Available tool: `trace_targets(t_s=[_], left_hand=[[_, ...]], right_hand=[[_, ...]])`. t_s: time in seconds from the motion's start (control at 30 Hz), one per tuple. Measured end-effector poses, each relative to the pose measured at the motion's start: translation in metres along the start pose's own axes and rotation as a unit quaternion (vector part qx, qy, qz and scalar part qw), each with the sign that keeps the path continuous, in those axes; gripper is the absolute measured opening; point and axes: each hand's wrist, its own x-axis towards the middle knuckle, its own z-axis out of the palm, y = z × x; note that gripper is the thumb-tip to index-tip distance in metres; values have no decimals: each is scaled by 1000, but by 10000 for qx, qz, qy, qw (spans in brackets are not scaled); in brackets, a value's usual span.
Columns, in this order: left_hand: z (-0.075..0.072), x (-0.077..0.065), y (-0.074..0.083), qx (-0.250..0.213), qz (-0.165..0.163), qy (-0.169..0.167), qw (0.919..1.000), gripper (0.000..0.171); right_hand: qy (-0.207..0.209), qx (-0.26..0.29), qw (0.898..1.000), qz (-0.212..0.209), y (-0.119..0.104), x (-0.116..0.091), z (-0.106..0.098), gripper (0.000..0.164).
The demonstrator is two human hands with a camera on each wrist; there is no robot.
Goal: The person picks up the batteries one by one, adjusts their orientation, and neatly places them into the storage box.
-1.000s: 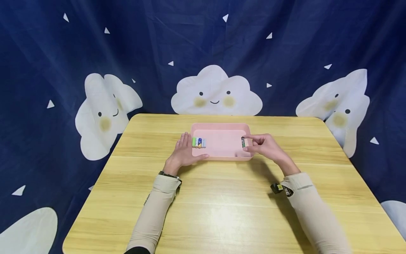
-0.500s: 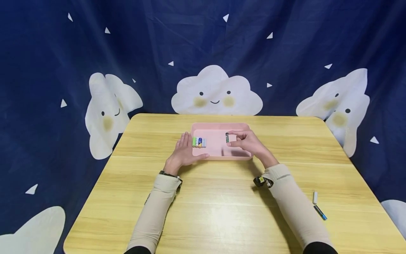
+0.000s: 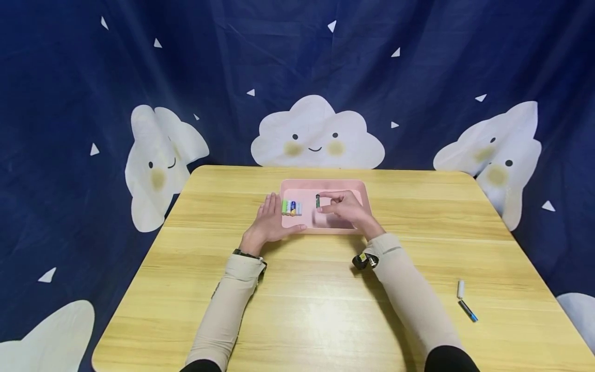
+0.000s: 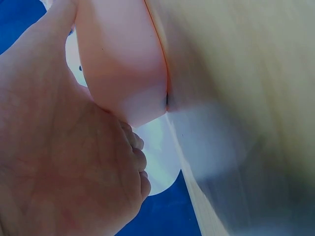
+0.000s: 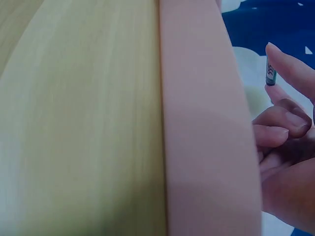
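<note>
Thumb and index finger of my right hand (image 3: 346, 209) pinch a small dark green battery (image 3: 318, 201) by its two ends, over the middle of a pink tray (image 3: 334, 232). The right wrist view shows this battery (image 5: 270, 73) above the tray's wall (image 5: 211, 123). Several batteries (image 3: 292, 208), green, white, blue and grey, lie side by side in a row at the tray's left end. My left hand (image 3: 268, 226) rests against the tray's left side, fingers straight, its thumb along the front rim. In the left wrist view, the palm (image 4: 64, 142) is close beside the tray corner (image 4: 128, 93).
On the right of the wooden table (image 3: 297, 310) lie a white battery (image 3: 460, 289) and a black battery with a blue end (image 3: 467, 311), near my right sleeve (image 3: 409, 289). A dark blue curtain (image 3: 297, 57) with cloud faces hangs behind the table.
My right hand has carried the green battery leftward from the tray's right end to its middle. The two batteries on the right have come into sight from behind the sleeve. The left hand has stayed put.
</note>
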Motion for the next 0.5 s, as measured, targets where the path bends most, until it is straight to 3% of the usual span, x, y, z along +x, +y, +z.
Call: trace_targets(t_s=[0.5], left_hand=[[1, -3, 1, -21, 69, 39, 10000, 131]], right_hand=[[44, 185, 9984, 535, 16, 23, 25, 58]])
